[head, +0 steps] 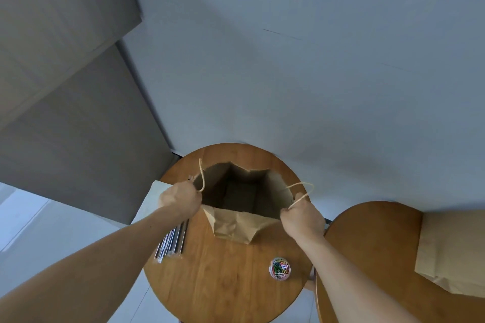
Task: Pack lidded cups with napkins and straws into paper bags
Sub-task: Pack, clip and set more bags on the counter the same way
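One brown paper bag (236,225) stands open and empty on the round worktop (223,283), its two twine handles sticking up. Two hands hold its mouth apart: the left hand (179,199) grips the left rim with curled fingers, and the right hand (301,217) grips the right rim. One bundle of straws (172,241), too tight to count, and one tub of paper clips (280,269) lie nearby. A second worktop (367,244) carries flat bags (451,252).
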Motion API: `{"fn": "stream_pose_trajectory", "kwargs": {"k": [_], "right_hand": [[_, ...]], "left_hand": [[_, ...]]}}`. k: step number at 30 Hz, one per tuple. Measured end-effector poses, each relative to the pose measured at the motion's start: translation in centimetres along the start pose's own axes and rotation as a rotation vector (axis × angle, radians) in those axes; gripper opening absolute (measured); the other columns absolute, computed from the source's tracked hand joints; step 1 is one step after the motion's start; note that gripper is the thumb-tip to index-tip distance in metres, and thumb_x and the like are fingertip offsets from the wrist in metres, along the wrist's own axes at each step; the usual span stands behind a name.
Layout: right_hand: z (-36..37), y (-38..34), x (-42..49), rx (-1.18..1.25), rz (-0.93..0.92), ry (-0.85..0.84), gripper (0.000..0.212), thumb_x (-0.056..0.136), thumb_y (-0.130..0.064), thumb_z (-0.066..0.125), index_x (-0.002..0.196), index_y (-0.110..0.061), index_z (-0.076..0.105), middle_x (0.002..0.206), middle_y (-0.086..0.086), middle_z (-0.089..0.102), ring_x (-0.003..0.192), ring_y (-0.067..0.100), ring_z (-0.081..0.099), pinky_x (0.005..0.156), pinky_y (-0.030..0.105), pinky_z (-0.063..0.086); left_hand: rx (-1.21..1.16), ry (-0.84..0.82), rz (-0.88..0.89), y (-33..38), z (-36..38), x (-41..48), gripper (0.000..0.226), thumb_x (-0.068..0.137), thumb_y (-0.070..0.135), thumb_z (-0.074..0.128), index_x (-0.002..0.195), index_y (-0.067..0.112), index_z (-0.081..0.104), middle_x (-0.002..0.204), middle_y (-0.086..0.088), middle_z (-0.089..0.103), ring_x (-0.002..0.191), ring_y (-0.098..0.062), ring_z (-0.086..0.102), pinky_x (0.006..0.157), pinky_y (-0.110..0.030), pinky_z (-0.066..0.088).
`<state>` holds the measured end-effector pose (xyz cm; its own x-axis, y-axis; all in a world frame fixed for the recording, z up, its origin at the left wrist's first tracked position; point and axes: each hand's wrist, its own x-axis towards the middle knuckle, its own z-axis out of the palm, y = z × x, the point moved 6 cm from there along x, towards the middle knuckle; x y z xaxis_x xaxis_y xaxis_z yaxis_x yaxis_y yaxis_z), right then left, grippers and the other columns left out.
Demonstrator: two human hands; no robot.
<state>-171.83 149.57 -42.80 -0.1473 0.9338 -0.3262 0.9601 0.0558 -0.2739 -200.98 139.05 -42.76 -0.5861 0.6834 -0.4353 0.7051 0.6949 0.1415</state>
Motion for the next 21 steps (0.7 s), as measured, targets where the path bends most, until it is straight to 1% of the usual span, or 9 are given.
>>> {"fn": "stream_pose_trajectory", "kwargs": {"k": [3,4,6,9,12,14,16,18,21], "right_hand": [[1.1,-1.2,-0.9,0.075,-0.055,-0.061,0.024,0.092,-0.042,0.058,0.104,-0.023,0.051,0.08,-0.009,0.062,0.068,0.009,0.063,0.057,0.025,0.054],[1.5,-1.9,-1.2,0.096,-0.087,-0.088,0.027,0.092,-0.046,0.058,0.105,-0.024,0.05,0.082,-0.009,0.063,0.068,0.008,0.064,0.061,0.025,0.057],[2.2,-3.0,-1.7,0.113,-0.151,-0.149,0.035,0.09,-0.055,0.056,0.106,-0.025,0.048,0.084,-0.011,0.063,0.069,0.007,0.065,0.063,0.024,0.058],[3.1,-3.4,-2.2,0.17,-0.199,-0.277,0.056,0.083,-0.066,0.058,0.122,-0.029,0.045,0.108,-0.011,0.065,0.091,0.01,0.066,0.071,0.022,0.054],[3.6,-3.4,-2.2,0.38,-0.146,-0.455,0.077,0.074,-0.068,0.064,0.137,-0.029,0.041,0.125,-0.009,0.058,0.11,0.014,0.06,0.081,0.023,0.049],[3.2,-3.7,-2.0,0.425,-0.158,-0.527,0.08,0.075,-0.058,0.069,0.142,-0.03,0.038,0.132,-0.009,0.054,0.113,0.013,0.055,0.082,0.022,0.044],[2.1,-4.0,-1.5,0.347,-0.208,-0.507,0.073,0.081,-0.045,0.068,0.145,-0.029,0.036,0.139,-0.008,0.05,0.112,0.011,0.052,0.085,0.022,0.043],[0.2,-4.5,-0.4,0.222,-0.25,-0.383,0.067,0.087,-0.037,0.062,0.147,-0.027,0.035,0.147,-0.005,0.044,0.123,0.015,0.051,0.095,0.029,0.046],[-3.8,-7.2,1.1,0.118,-0.326,-0.179,0.059,0.094,-0.034,0.054,0.148,-0.021,0.035,0.152,0.001,0.038,0.136,0.023,0.041,0.107,0.037,0.041]], "left_hand": [[-0.083,-0.065,0.103,1.1,1.2,-0.3,0.018,0.097,0.035,0.048,0.096,0.021,0.06,0.072,0.005,0.057,0.064,-0.012,0.061,0.054,-0.024,0.046],[-0.123,-0.108,0.131,1.7,2.0,-0.4,0.019,0.096,0.039,0.05,0.095,0.022,0.059,0.073,0.005,0.06,0.063,-0.011,0.063,0.053,-0.023,0.049],[-0.19,-0.203,0.159,2.2,3.3,-0.3,0.027,0.092,0.049,0.056,0.101,0.024,0.059,0.08,0.004,0.064,0.068,-0.012,0.067,0.062,-0.027,0.059],[-0.193,-0.371,0.247,2.5,4.1,-0.3,0.06,0.081,0.062,0.064,0.125,0.026,0.051,0.105,0.005,0.066,0.087,-0.01,0.065,0.083,-0.031,0.057],[-0.185,-0.49,0.292,2.5,3.2,-1.0,0.094,0.065,0.07,0.071,0.143,0.032,0.034,0.133,0.003,0.056,0.107,-0.014,0.058,0.09,-0.028,0.049],[-0.106,-0.46,0.326,2.4,1.8,-0.9,0.101,0.064,0.069,0.072,0.148,0.03,0.029,0.145,0.0,0.047,0.121,-0.02,0.052,0.099,-0.033,0.046],[0.043,-0.341,0.354,2.3,-0.4,-0.6,0.1,0.071,0.065,0.068,0.152,0.025,0.026,0.153,-0.003,0.038,0.134,-0.024,0.042,0.107,-0.038,0.04],[0.205,-0.148,0.371,2.9,-3.3,-0.6,0.091,0.079,0.061,0.061,0.152,0.022,0.025,0.157,-0.005,0.032,0.143,-0.026,0.03,0.113,-0.044,0.032],[0.265,0.081,0.37,3.9,-7.6,-0.7,0.072,0.086,0.051,0.052,0.148,0.021,0.034,0.155,-0.004,0.033,0.144,-0.024,0.026,0.114,-0.045,0.029]]}}
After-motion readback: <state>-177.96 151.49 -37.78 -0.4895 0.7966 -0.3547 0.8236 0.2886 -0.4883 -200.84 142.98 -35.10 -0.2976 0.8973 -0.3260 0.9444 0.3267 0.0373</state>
